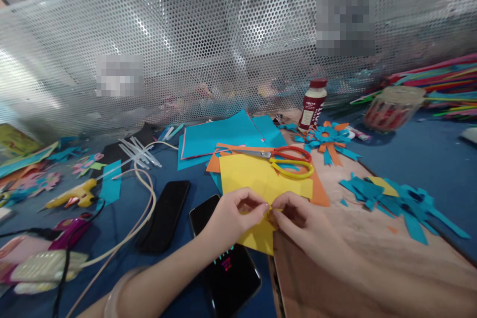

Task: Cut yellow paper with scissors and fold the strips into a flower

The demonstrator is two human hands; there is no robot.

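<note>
Just above a yellow sheet point(242, 174), my left hand point(238, 213) and my right hand point(303, 218) meet fingertip to fingertip. Each has thumb and index finger pinched together. Something small and yellow seems to lie between the fingertips, but against the yellow sheet I cannot make it out. Scissors point(288, 159) with one red and one yellow handle rest on the sheet's upper part. Under the sheet are orange paper point(320, 189) and blue sheets point(219, 134). A lit phone point(238, 283) lies partly beneath my left forearm.
A second phone point(166, 216), a yellow glue gun point(76, 194), glue sticks point(139, 153) and cables are on the left. On the right are a bottle point(313, 104), a blue and orange paper flower point(328, 136), blue scraps point(395, 198) and a jar point(393, 109). Perforated metal stands behind.
</note>
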